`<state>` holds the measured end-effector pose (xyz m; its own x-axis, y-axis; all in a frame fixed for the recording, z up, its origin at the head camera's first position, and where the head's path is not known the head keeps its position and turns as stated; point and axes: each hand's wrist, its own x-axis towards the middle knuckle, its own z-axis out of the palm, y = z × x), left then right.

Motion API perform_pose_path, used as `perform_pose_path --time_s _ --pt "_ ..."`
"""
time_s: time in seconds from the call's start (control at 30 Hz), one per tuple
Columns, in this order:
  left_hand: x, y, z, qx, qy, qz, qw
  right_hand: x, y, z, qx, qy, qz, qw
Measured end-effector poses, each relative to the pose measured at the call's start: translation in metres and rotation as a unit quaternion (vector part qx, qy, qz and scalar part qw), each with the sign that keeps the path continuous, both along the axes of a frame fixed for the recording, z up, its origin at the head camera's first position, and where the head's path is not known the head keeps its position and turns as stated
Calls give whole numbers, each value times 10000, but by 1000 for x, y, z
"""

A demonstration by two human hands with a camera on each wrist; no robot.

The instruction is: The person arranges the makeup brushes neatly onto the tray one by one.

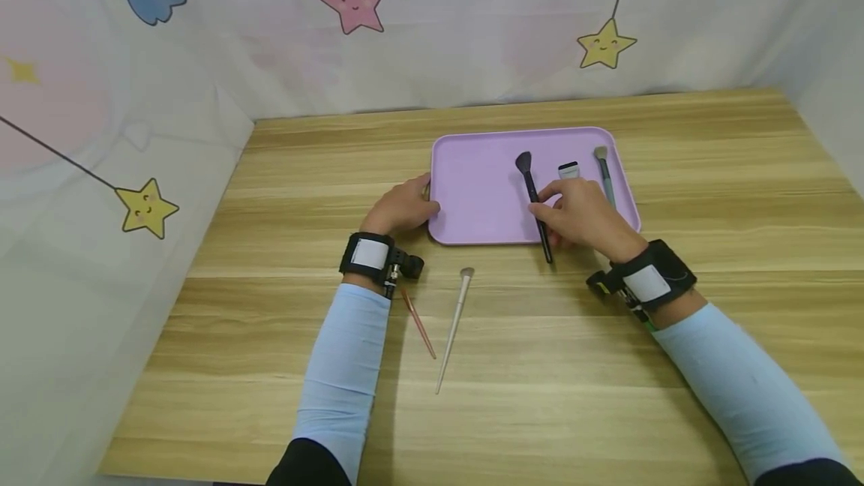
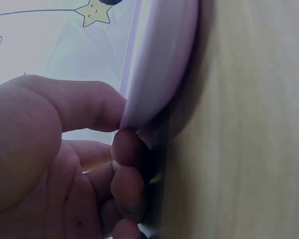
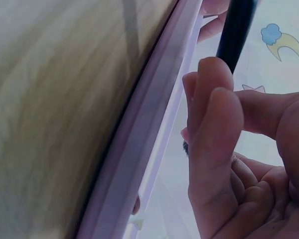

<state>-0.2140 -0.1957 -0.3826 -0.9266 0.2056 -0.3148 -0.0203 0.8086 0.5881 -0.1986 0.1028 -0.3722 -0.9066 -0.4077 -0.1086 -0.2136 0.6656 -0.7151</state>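
Note:
My left hand (image 1: 400,207) pinches the left edge of a lilac tray (image 1: 472,186); in the left wrist view the thumb is on the rim and the fingertips lie at its underside. Over the tray's front edge, my right hand (image 1: 582,212) holds a black makeup brush (image 1: 525,163) by its handle, the dark bristle head pointing away from me. On the tray lies a green-handled makeup brush (image 1: 604,171). Beside it is a brush with a flat black-edged tip (image 1: 569,170), its lower part hidden behind my right hand.
A white makeup brush (image 1: 455,328) and a thin reddish brush (image 1: 420,327) lie on the wooden table (image 1: 540,381) in front of the tray, the reddish one partly behind the left wrist camera. A printed cloth (image 1: 432,58) hangs along the table's back and left sides.

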Motion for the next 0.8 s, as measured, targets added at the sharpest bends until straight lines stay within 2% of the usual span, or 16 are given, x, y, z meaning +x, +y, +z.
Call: perform_pose_path --time_s 0.5,0.8 --pt "2 1 -1 -115 92 -29 9999 -13 3 -5 -109 -48 -83 9999" --pt "2 0 -1 -109 120 22 9999 -18 1 -3 10 -293 -155 9994"
